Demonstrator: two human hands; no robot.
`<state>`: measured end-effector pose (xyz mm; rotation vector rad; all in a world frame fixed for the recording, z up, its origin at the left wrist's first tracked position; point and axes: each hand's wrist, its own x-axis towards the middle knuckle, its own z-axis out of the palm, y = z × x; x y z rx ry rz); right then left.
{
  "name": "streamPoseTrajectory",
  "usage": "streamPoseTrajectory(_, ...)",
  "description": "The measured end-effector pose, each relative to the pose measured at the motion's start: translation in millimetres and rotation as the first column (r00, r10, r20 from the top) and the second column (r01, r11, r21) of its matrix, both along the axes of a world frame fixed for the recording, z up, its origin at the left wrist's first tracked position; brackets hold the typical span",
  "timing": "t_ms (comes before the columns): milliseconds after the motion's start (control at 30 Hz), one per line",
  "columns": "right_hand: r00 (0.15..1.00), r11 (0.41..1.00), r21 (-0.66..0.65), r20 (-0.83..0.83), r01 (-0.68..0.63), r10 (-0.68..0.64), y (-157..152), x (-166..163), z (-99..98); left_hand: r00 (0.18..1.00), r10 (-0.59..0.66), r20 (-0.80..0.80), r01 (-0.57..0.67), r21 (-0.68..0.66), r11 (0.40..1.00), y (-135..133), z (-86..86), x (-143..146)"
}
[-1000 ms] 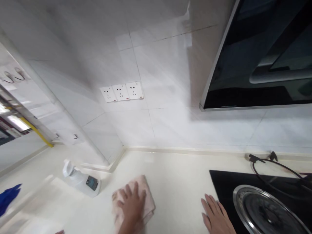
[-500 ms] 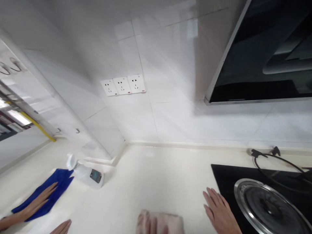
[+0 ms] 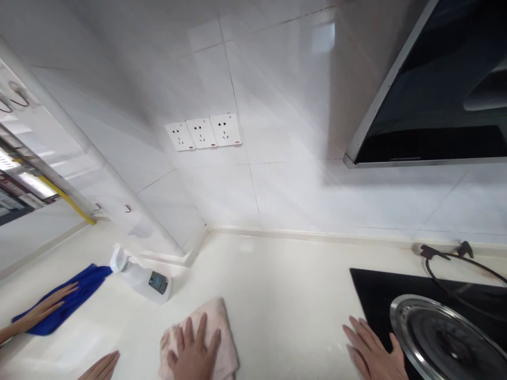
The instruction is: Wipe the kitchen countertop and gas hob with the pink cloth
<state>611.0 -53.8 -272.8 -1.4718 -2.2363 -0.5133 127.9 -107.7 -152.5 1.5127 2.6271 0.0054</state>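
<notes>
The left hand (image 3: 194,353) lies open, fingers spread, palm down on a pink cloth (image 3: 224,322) just right of and nearer than the spray bottle (image 3: 144,278), which lies on its side on the cream countertop (image 3: 277,285). The flat palm seems to pin the whole cloth to the surface. Far right of the bottle, the right hand (image 3: 374,356) rests open and empty beside the black hob (image 3: 366,287), likely as a brace. Left of the bottle, a co-worker's hand (image 3: 43,312) presses a blue cloth (image 3: 85,279); another hand (image 3: 101,365) shows below it.
</notes>
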Motion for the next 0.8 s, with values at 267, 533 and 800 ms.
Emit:
streamPoseTrajectory(267, 0.999, 1.000, -0.023, -0.041, 0.002, -0.003, -10, -4, 7.6, 0.983, -0.174, 0.064, 0.170, 0.071, 0.983, 78, 8.4, 66)
streamPoseTrajectory(533, 0.998, 0.996, -0.079, -0.057, 0.030, -0.034, -6, -1, -3.5, 0.873, -0.472, 0.118, 0.457, 0.139, 0.879, 122, -3.7, 171)
streamPoseTrajectory(800, 0.996, 0.997, -0.078, -0.089, 0.002, -0.009, -6, 0, 0.4, 0.569, -0.787, 0.238, 0.764, 0.203, 0.613, 57, -39.0, 213)
